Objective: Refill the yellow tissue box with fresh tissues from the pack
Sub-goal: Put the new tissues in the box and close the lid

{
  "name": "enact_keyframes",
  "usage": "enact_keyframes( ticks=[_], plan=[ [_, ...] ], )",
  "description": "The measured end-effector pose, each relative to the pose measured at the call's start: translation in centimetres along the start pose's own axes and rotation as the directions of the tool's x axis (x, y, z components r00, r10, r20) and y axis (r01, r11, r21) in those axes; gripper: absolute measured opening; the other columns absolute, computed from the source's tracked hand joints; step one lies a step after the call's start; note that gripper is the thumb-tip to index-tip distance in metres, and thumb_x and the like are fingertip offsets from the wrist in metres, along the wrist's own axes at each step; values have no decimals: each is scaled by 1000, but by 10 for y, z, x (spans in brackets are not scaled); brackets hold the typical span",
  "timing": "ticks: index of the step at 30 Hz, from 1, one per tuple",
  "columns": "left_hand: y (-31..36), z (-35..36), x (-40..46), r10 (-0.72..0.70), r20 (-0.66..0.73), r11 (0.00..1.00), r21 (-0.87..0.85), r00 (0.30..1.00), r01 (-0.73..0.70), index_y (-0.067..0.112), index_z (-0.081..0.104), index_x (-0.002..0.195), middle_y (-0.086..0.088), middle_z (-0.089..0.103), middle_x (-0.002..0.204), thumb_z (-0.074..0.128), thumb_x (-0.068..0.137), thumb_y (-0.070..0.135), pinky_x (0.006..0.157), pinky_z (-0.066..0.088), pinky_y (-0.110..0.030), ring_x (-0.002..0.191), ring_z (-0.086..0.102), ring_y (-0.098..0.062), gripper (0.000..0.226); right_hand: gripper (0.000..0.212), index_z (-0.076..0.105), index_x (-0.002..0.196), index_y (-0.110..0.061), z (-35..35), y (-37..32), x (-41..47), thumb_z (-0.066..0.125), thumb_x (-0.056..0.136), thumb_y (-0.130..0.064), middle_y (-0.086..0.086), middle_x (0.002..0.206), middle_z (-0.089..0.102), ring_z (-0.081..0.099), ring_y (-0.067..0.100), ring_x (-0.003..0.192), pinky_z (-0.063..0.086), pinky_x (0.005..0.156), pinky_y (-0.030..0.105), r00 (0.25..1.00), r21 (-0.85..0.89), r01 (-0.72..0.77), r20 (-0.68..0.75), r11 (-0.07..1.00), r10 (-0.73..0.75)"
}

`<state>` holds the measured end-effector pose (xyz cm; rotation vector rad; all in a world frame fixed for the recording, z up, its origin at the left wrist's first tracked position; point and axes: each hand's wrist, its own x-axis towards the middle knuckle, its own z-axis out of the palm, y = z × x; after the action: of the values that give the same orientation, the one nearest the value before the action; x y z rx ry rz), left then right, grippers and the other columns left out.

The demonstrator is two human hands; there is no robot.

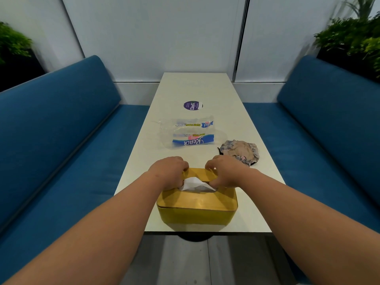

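The yellow tissue box point(196, 210) stands near the front edge of the white table, its lid on. A white tissue point(195, 185) sticks up through the slot in the lid. My left hand point(169, 170) and my right hand point(225, 170) rest on the far half of the lid, either side of the slot, fingers curled and pinching the tissue at its two ends. Beyond the box lies the clear plastic tissue pack point(188, 132) with blue "Reach" print; it looks flat and empty.
A crumpled patterned cloth point(240, 152) lies right of the pack. A round purple sticker point(192, 105) sits further back on the table point(205, 89). Blue benches point(61, 151) flank both long sides, with a white wall behind.
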<state>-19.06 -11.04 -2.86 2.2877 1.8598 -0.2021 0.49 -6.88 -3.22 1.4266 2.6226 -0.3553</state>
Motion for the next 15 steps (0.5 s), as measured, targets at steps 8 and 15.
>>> enact_keyframes(
  ticks=[8, 15],
  plan=[
    [0, 4, 0, -7, -26, 1000, 6, 1000, 7, 28, 49, 139, 1, 57, 133, 62, 93, 30, 96, 48, -34, 117, 55, -22, 48, 61, 47, 139, -27, 0, -2, -1, 66, 85, -47, 2, 132, 52, 49, 20, 116, 46, 95, 31, 1000, -13, -1, 0, 1000, 1],
    [-1, 5, -3, -10, -41, 1000, -1, 999, 10, 28, 50, 138, 2, 56, 133, 60, 94, 32, 97, 50, -36, 117, 54, -21, 46, 59, 45, 139, -25, 0, -4, -2, 63, 87, -46, 4, 133, 51, 50, 22, 116, 47, 95, 33, 1000, -27, 3, -12, 1000, -3]
  ],
)
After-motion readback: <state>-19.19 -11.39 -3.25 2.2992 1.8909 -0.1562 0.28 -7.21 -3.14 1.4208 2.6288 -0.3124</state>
